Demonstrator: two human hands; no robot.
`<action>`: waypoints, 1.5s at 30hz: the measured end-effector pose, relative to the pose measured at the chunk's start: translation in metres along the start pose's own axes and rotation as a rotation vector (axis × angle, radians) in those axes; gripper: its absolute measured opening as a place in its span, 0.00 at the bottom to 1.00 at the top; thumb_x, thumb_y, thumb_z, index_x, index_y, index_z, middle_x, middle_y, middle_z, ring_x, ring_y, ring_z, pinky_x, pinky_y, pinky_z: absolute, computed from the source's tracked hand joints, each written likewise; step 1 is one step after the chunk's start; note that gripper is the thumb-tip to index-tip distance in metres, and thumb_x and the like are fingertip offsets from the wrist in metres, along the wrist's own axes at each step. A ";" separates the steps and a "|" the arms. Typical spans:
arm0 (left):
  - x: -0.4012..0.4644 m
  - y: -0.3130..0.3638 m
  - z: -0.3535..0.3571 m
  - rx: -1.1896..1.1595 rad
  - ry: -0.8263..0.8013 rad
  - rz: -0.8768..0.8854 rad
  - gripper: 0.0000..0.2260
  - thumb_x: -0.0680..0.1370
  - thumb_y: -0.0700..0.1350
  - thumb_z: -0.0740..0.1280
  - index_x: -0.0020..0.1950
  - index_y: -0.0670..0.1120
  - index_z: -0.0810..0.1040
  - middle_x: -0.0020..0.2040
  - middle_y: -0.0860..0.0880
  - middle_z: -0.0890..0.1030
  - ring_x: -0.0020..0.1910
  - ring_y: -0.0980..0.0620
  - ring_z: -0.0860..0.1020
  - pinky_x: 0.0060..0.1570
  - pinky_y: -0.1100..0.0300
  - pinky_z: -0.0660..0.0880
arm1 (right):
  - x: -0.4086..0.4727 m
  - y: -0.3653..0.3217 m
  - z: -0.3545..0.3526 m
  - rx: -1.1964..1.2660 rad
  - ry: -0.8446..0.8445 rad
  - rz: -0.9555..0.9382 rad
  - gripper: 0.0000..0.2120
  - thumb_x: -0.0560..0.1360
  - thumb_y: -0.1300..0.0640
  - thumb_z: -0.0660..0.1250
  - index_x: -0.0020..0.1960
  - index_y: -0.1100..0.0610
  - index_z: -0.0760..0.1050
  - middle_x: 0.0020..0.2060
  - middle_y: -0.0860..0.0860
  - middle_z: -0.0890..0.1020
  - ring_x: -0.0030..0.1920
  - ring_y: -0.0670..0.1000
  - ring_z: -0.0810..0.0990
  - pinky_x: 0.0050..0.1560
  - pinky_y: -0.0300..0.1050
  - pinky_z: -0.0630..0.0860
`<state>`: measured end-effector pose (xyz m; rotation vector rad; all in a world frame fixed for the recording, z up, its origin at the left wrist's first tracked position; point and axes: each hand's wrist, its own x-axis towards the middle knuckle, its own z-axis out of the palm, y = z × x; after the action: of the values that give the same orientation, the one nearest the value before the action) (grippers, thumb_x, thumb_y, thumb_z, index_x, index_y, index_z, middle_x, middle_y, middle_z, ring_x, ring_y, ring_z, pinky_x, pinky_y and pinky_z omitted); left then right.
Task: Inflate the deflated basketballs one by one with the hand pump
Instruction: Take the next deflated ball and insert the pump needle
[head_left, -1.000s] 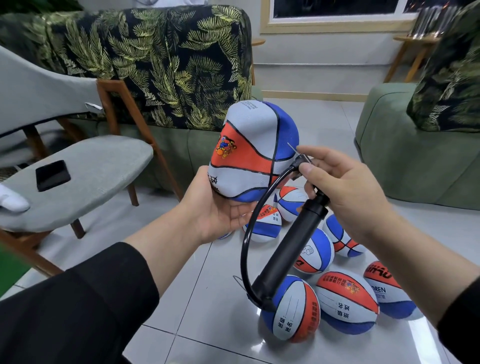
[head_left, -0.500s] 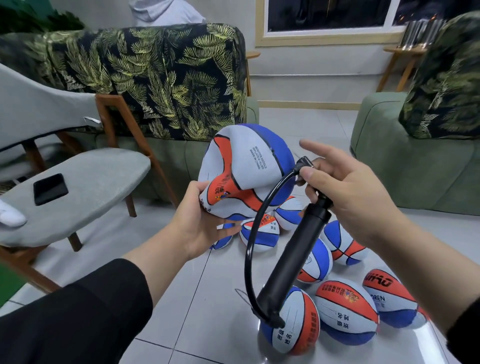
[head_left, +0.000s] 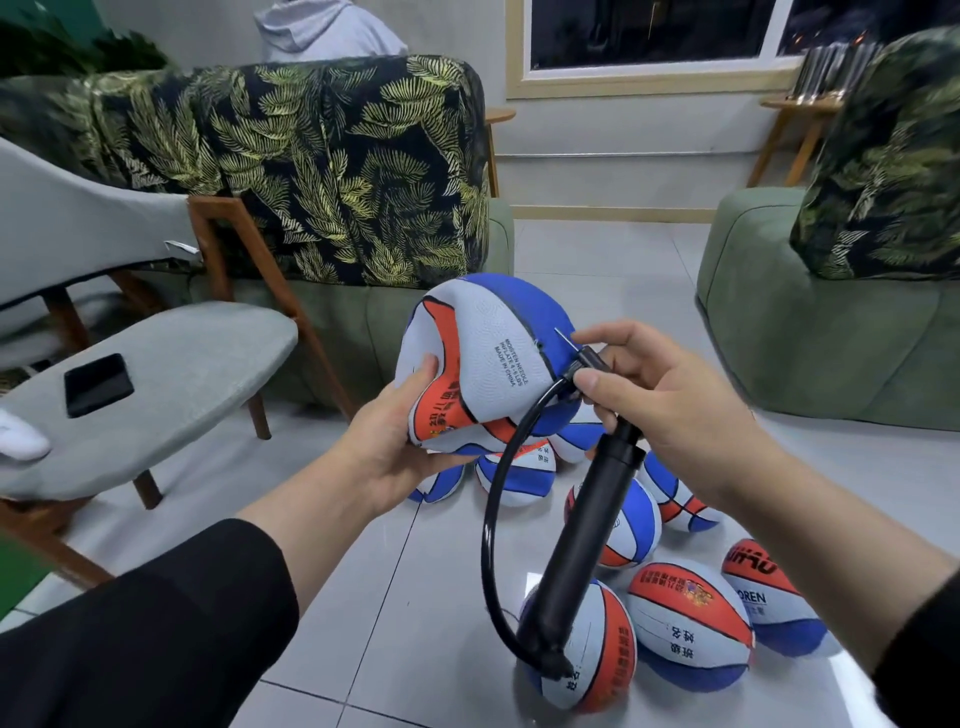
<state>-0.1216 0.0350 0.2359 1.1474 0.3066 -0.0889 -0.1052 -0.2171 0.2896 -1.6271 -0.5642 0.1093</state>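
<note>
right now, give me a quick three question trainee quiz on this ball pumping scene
1. True or false: the thin metal needle is already inside the valve hole of the dented red, white and blue basketball.
2. Which hand holds the black hand pump? A. left B. right C. neither
3. Fill in: the flat black phone lies on the grey ____.

Key:
1. False; its tip shows bare beside the hole, not yet in.
2. B; the right hand grips the pump's top and pinches the hose end, while the left hand holds the ball.
3. Chair seat.
</note>
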 end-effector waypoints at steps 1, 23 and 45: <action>0.000 0.001 0.000 0.005 0.017 0.021 0.24 0.78 0.60 0.69 0.72 0.50 0.77 0.61 0.42 0.85 0.58 0.38 0.84 0.56 0.38 0.81 | 0.000 0.000 0.000 0.004 0.013 -0.004 0.11 0.80 0.64 0.68 0.60 0.55 0.78 0.31 0.46 0.76 0.33 0.49 0.71 0.37 0.40 0.76; -0.001 0.006 -0.007 -0.030 0.085 0.111 0.20 0.81 0.57 0.68 0.71 0.52 0.74 0.60 0.43 0.85 0.57 0.38 0.85 0.48 0.40 0.83 | -0.003 -0.012 0.007 -0.117 0.018 -0.049 0.08 0.80 0.65 0.68 0.57 0.57 0.79 0.31 0.43 0.79 0.32 0.45 0.74 0.44 0.71 0.79; -0.004 0.019 -0.005 0.043 0.188 0.323 0.20 0.80 0.53 0.72 0.70 0.51 0.73 0.60 0.48 0.85 0.54 0.47 0.86 0.47 0.48 0.83 | 0.003 -0.007 -0.004 -0.351 0.023 0.009 0.06 0.81 0.57 0.68 0.55 0.48 0.81 0.31 0.40 0.80 0.30 0.41 0.74 0.36 0.31 0.70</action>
<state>-0.1223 0.0466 0.2518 1.2375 0.2823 0.2989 -0.1032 -0.2191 0.2972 -1.9693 -0.5817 -0.0028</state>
